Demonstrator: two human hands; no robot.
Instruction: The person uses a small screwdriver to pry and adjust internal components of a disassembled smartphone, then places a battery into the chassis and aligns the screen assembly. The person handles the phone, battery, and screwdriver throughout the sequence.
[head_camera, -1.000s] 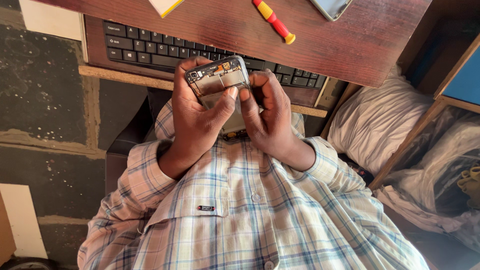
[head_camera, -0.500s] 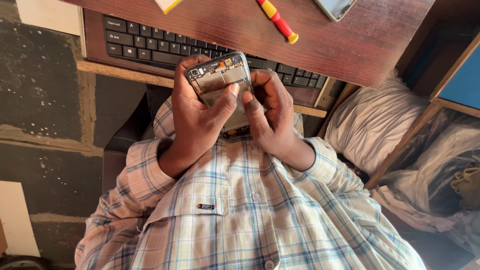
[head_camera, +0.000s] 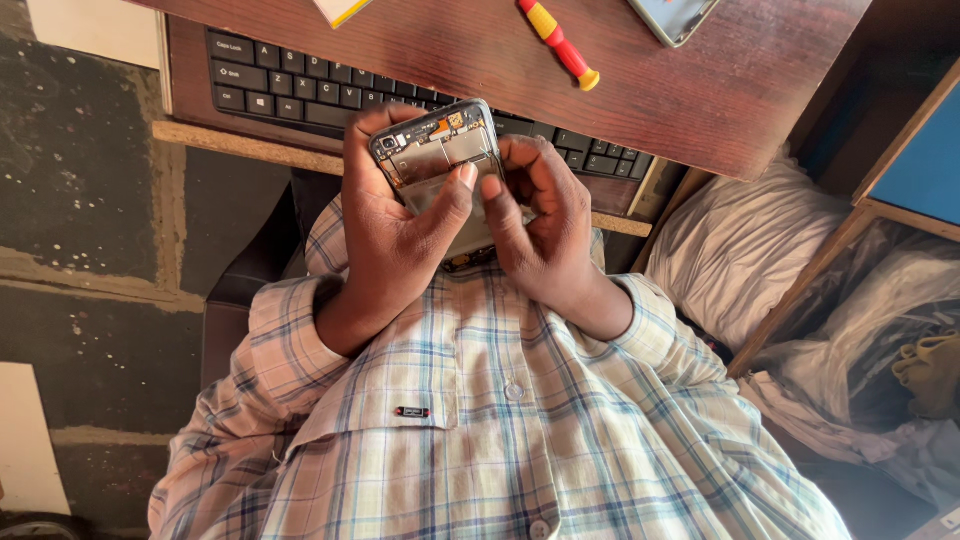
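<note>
While the opened phone (head_camera: 440, 160) is clasped above the keyboard (head_camera: 300, 95) in the left hand (head_camera: 395, 235), its edge is pinched by the right hand (head_camera: 545, 230), and careful prying seems called for next.

A dark wooden desk (head_camera: 700, 90) with a keyboard shelf (head_camera: 250, 148) stands over a rough grey stone floor (head_camera: 70, 230).
</note>
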